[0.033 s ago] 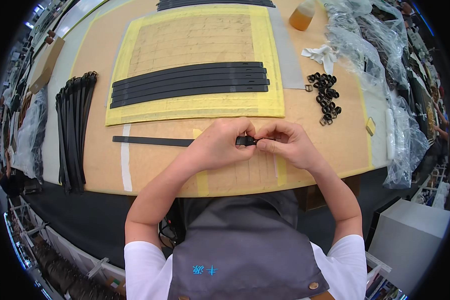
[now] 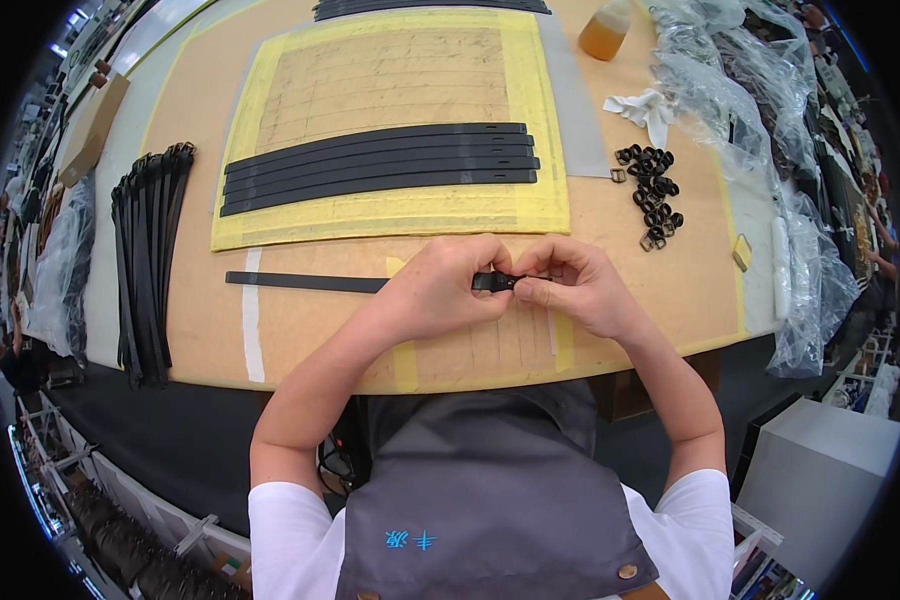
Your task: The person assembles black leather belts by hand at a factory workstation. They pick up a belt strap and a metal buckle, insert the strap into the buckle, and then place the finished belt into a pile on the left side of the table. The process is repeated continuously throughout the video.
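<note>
A black belt strap lies along the near part of the table, its free end pointing left. My left hand is closed on it close to its right end, fingers and thumb bent round the strap. Just past those fingers shows a small dark buckle with what looks like a loop. My right hand pinches at this buckle end between thumb and forefinger, and the two hands nearly meet there. The fingertips partly hide the buckle, so its exact fit on the strap cannot be made out.
Several black straps lie on a yellow-edged board beyond my hands. A bundle of buckled belts rests at left. At right are a pile of black buckles, a white cloth, a bottle and plastic wrap.
</note>
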`<state>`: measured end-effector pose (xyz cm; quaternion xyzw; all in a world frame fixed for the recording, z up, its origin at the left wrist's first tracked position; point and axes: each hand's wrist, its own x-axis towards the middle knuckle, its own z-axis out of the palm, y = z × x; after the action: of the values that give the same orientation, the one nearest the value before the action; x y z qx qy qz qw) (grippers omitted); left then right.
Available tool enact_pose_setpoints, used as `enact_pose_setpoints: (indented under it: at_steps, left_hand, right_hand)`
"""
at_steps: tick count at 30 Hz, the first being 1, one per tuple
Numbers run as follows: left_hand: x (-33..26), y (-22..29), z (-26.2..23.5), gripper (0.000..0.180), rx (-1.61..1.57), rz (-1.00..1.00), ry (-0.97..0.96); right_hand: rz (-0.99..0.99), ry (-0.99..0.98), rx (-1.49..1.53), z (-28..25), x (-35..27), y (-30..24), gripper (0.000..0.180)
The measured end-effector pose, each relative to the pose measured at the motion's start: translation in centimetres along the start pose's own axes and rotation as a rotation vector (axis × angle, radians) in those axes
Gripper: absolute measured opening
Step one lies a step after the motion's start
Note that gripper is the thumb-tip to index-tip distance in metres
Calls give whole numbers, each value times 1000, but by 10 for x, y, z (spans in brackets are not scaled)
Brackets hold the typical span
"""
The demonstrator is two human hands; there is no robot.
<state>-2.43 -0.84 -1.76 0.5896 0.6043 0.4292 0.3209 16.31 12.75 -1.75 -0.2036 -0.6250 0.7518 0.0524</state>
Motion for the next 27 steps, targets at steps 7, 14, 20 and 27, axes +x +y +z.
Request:
enact_pose_setpoints:
  at_steps: [7, 14, 20, 27]
  left_hand:
    - [1, -3, 2, 22, 41, 91, -19]
    - [1, 1, -2, 23, 2, 31, -80]
    - [2, -3, 3, 22, 25, 49, 58]
    - [4, 0, -8, 22, 70, 34, 103]
  right_hand:
    - [143, -63, 44, -13, 6, -2, 21]
    - [169, 46, -31, -3, 10, -11, 26]
    - [63, 65, 55, -5, 21, 0, 27]
    - [-14, 57, 260, -26, 21, 11, 23]
